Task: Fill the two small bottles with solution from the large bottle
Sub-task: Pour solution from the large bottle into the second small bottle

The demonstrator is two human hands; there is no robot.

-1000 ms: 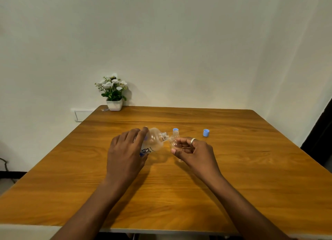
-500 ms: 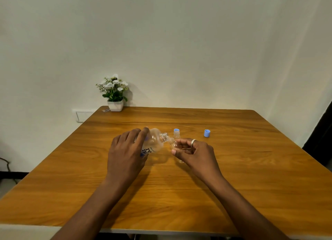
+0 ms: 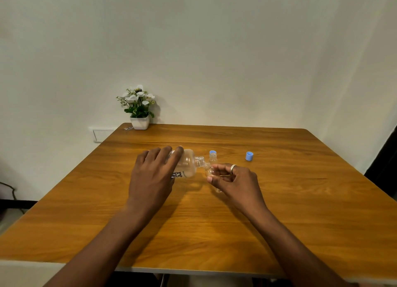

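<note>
My left hand [image 3: 153, 175] grips the large clear bottle [image 3: 187, 165], tipped on its side with its open threaded neck pointing right. My right hand [image 3: 233, 180] holds a small clear bottle [image 3: 209, 171] tilted, its mouth right against the large bottle's neck. Most of this small bottle is hidden by my fingers. A second small bottle [image 3: 213, 157] with a blue cap stands upright on the table just behind the two necks. A loose blue cap [image 3: 249, 156] lies on the table to the right.
The wooden table [image 3: 214, 218] has a white pot of flowers [image 3: 139, 108] at its far left corner against the wall. A wall socket plate [image 3: 103, 134] sits left of the table's far edge.
Both hands and the bottles stay almost in place. The large bottle stays tipped against the small one.
</note>
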